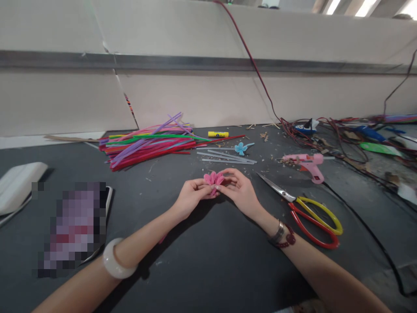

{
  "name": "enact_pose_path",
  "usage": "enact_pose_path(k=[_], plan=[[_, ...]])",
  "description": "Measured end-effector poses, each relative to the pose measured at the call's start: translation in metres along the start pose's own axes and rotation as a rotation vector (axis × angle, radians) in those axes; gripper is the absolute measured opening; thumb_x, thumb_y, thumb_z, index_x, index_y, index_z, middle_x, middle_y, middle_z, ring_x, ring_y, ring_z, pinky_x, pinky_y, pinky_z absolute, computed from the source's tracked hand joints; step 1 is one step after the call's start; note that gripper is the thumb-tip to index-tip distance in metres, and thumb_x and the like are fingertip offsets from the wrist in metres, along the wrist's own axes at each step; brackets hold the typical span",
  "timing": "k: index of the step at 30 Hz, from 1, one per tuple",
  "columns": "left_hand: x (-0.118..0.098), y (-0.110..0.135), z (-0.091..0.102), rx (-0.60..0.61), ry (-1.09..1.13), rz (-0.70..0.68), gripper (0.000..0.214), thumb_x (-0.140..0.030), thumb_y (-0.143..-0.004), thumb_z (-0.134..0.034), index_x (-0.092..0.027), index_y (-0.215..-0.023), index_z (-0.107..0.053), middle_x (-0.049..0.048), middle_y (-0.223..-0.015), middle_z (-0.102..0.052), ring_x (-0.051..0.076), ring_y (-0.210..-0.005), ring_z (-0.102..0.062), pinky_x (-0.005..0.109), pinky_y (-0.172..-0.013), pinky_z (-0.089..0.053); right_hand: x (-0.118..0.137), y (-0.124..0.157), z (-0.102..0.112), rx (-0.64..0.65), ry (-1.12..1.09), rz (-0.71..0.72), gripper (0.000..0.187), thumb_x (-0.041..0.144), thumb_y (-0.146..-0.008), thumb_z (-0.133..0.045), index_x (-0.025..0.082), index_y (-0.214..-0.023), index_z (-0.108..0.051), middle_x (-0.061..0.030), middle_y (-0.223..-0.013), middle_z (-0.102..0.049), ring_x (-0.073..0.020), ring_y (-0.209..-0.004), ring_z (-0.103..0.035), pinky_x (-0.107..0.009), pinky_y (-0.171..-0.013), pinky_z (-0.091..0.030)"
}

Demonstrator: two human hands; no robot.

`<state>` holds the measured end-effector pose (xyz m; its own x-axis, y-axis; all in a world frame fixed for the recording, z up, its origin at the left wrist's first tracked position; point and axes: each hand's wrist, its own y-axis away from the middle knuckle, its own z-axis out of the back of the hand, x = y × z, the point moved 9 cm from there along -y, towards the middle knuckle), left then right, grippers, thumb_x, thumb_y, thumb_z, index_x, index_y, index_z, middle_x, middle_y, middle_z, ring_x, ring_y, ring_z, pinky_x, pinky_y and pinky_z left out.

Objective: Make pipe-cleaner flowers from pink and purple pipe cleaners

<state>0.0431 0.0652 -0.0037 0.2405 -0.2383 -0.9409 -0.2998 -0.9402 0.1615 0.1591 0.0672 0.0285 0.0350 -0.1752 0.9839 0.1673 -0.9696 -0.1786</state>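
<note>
A pink flower with several fuzzy loop petals, seemingly bent from pipe cleaners, is pinched between my two hands above the dark table. My left hand grips its left side with thumb and fingers. From the right, my right hand closes on it, thumb near the flower's middle. Both thumbs almost meet there, and the fingers hide its underside. Just beyond lie several translucent glue sticks and a small light-blue pipe-cleaner flower. Scissors with one red and one yellow handle rest to the right of my right hand.
A heap of coloured pipe cleaners lies at the back left, beside a yellow tube. A pink glue gun sits right, its black cable trailing forward. At left are a blurred-out phone and a white box.
</note>
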Motion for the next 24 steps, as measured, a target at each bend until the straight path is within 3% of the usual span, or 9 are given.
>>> enact_pose_path(k=[4,14,20,24], plan=[[0.001,-0.001,0.001,0.004,0.016,0.009,0.019,-0.022,-0.067,-0.068,-0.013,-0.084,-0.069,0.0052,-0.077,-0.070,0.012,-0.069,-0.064,0.028,-0.078,-0.051,0.006,0.001,-0.001,0.007,0.082,0.064,0.014,0.023,-0.069,-0.064,0.019,-0.081,-0.060,-0.0026,-0.082,-0.063,-0.0148,-0.075,-0.061,-0.030,-0.072,-0.052],[-0.001,-0.001,0.002,0.008,-0.039,-0.019,0.020,-0.021,-0.066,-0.069,-0.012,-0.084,-0.069,0.0063,-0.082,-0.070,0.013,-0.073,-0.065,0.027,-0.077,-0.050,0.020,0.003,0.001,0.018,0.277,0.190,0.011,0.018,-0.071,-0.061,0.020,-0.081,-0.066,-0.0042,-0.084,-0.065,-0.0169,-0.078,-0.061,-0.032,-0.074,-0.051],[-0.001,-0.001,0.000,0.031,-0.027,-0.018,0.017,-0.022,-0.068,-0.069,-0.011,-0.080,-0.068,0.0052,-0.073,-0.068,0.013,-0.070,-0.064,0.024,-0.073,-0.050,0.017,-0.003,0.007,0.037,0.079,0.062,0.020,0.022,-0.072,-0.060,0.021,-0.091,-0.063,-0.0032,-0.089,-0.065,-0.0148,-0.082,-0.061,-0.030,-0.078,-0.049],[0.004,0.001,-0.008,0.109,-0.002,0.026,0.012,-0.021,-0.067,-0.070,-0.010,-0.072,-0.067,0.0046,-0.070,-0.068,0.011,-0.066,-0.064,0.024,-0.071,-0.051,0.014,-0.009,0.019,0.010,0.098,0.007,0.021,0.023,-0.072,-0.061,0.020,-0.093,-0.063,-0.0030,-0.087,-0.066,-0.0139,-0.080,-0.061,-0.029,-0.076,-0.049]])
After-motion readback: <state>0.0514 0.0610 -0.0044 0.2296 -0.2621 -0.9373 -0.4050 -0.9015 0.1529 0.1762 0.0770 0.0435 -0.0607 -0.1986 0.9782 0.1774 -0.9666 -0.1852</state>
